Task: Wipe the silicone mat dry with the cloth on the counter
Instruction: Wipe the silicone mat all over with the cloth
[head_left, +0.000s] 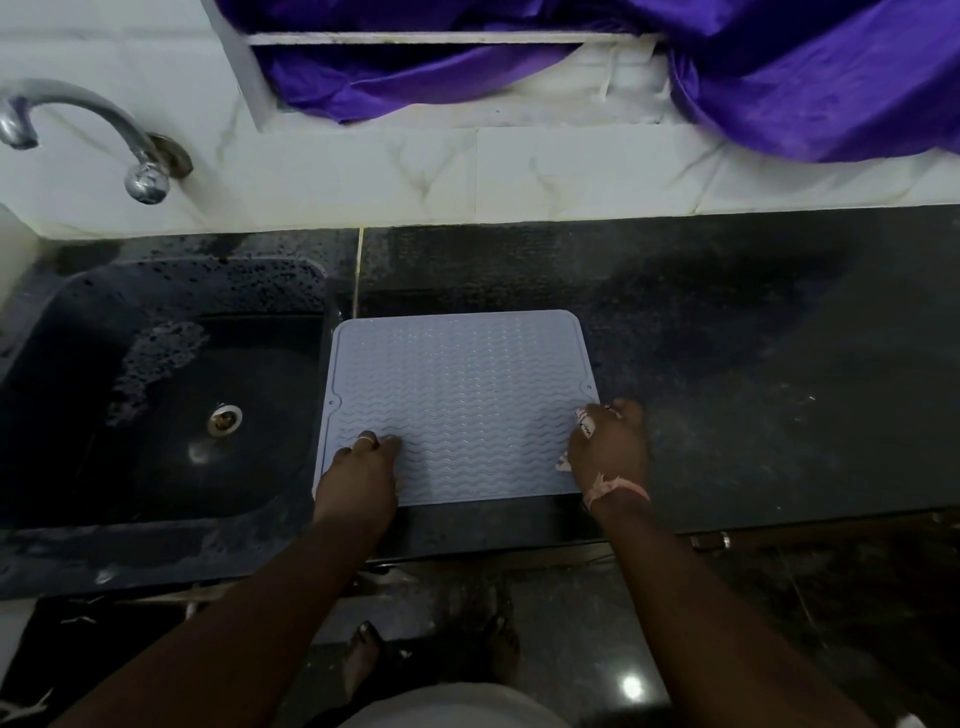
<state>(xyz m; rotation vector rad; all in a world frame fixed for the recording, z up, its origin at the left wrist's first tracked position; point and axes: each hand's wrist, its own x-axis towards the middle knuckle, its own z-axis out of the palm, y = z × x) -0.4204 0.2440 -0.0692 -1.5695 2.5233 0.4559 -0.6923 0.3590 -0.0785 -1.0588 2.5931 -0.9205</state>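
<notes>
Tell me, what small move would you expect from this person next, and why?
Probably a sweep of the right hand leftward across the silicone mat. That hand grips a bunched cloth at the mat's right edge, so almost the whole wavy surface is yet to be covered. The left hand presses the near left corner, which should keep the mat from sliding toward the sink.

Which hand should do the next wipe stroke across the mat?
Right. The right hand already grips the cloth at the mat's right edge; the left hand rests on the near-left corner, steadying it.
</notes>
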